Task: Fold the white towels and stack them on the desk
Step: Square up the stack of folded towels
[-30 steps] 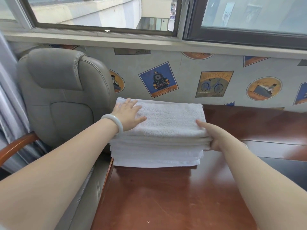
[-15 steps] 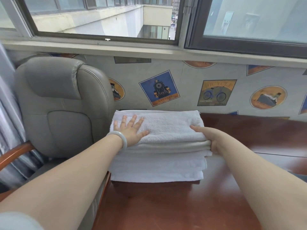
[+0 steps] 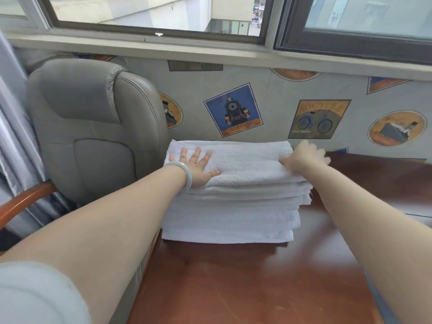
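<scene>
A stack of several folded white towels (image 3: pixel 233 206) sits on the far left part of the reddish-brown desk (image 3: pixel 245 284), against the wall. My left hand (image 3: pixel 198 166) lies flat with spread fingers on the left side of the top towel, a pale bangle on the wrist. My right hand (image 3: pixel 306 156) is at the top towel's far right corner, blurred, with the thumb on the towel surface and the fingers past the right edge. Whether those fingers hold the towel's edge is not visible.
A grey padded chair (image 3: pixel 93 127) with a wooden armrest (image 3: pixel 23 202) stands directly left of the desk and the stack. The wall with picture stickers (image 3: pixel 233 111) and a window sill run behind. A grey curtain (image 3: pixel 11 136) hangs at the far left.
My right hand has slid from the near right side of the stack to its far right corner. My left hand stays flat on the top towel. The view has shifted closer.
</scene>
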The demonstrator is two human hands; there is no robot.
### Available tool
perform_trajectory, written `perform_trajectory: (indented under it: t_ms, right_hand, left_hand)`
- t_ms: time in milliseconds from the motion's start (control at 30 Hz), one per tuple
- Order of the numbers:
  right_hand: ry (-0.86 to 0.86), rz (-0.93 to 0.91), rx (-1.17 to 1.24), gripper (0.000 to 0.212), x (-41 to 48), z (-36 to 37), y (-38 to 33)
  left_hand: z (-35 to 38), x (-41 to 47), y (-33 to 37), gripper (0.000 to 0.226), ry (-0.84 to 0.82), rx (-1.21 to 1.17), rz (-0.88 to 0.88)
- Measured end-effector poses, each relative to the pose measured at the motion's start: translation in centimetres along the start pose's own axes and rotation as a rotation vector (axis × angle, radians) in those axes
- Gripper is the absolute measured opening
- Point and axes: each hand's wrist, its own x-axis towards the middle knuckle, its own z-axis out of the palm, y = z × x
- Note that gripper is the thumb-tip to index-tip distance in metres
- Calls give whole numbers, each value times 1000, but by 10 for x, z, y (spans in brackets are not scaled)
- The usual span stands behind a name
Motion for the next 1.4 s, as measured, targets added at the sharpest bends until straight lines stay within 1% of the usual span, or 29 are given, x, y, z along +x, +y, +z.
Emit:
perform_trajectory:
  t_ms: [33,67,100,133,200,267,367,400,433,467,500,533,567,600,633,667,700,733,767,800,833,900,967,1033,1100,1167,1233,1333,1400]
  right_hand:
    - [181,-166,-99,65,-6,-3,-13]
    - [256,-329,-122,64,-11,0,-24]
    - [223,-452,-142,64,-14,6,-31]
    - [117,-507,-168,63,-16,18,-32]
    - [-80,-443,-158,67,-10,48,-17]
    - [-149,-369,-74,69,6,62,-1]
    - [-236,-401,-64,71,19,47,-6]
    - [-237,-422,-44,71,17,37,-8]
    - [-163,-441,28,68,13,27,-3]
    - [-11,-447,154,63,2,19,6]
    - [194,-417,329,53,-14,17,24]
    - [392,-321,519,42,-31,24,46]
    - [500,-142,695,34,-50,41,70]
    - [462,71,860,30,-67,65,91]
    - [274,272,1010,26,-85,95,106]
    - [13,425,1162,23,-100,127,116]
    - [-216,538,1306,20,-113,155,120]
    - [-328,616,1411,21,-122,176,121]
    - [-336,664,1491,25,-125,192,121]
    - [-289,674,1541,30,-125,203,121]
    - [-224,643,1557,35,-121,208,119]
    - [-120,540,1504,36,-113,208,114]
    - [-48,496,1329,29,-107,201,110]
    - [2,435,1164,25,-104,195,108]
    - [-28,327,1062,16,-105,188,103]
    - [-81,264,999,16,-102,186,99]
    - [-97,288,992,20,-95,185,95]
    - [-144,353,1179,28,-83,179,92]
    - [-211,350,1244,26,-77,173,95]
  left_hand:
    - [-1,0,0,76,-1,3,10]
    - [-2,-2,0,76,0,4,19]
    - [-4,-3,-1,77,5,9,24]
    - [-5,-3,-4,77,10,12,32]
    - [-5,-3,-13,78,22,-9,60]
    - [-1,-1,-19,79,66,-55,80]
    - [3,-2,-24,78,92,-91,82]
    - [3,-5,-25,76,99,-92,87]
    - [3,-9,-27,73,117,-89,98]
    - [2,-15,-30,70,145,-85,104]
    - [2,-22,-33,67,189,-82,101]
    - [4,-31,-34,65,247,-86,84]
    - [9,-40,-35,64,326,-105,52]
    - [17,-50,-32,62,429,-146,23]
    - [27,-61,-27,61,543,-206,14]
    - [37,-72,-19,59,641,-257,41]
    - [45,-81,-9,60,682,-268,97]
    - [51,-88,1,63,667,-230,165]
    - [56,-91,12,67,624,-159,225]
    - [58,-90,22,74,576,-74,260]
    - [55,-87,29,82,532,8,270]
    - [43,-72,35,97,468,105,252]
    - [30,-55,34,108,369,87,224]
    - [22,-43,31,114,267,2,184]
    - [17,-35,27,116,204,-65,153]
    - [12,-31,25,119,163,-70,152]
    - [9,-29,25,122,139,-65,158]
    - [11,-28,25,121,142,-67,154]
    - [15,-28,24,121,157,-73,151]
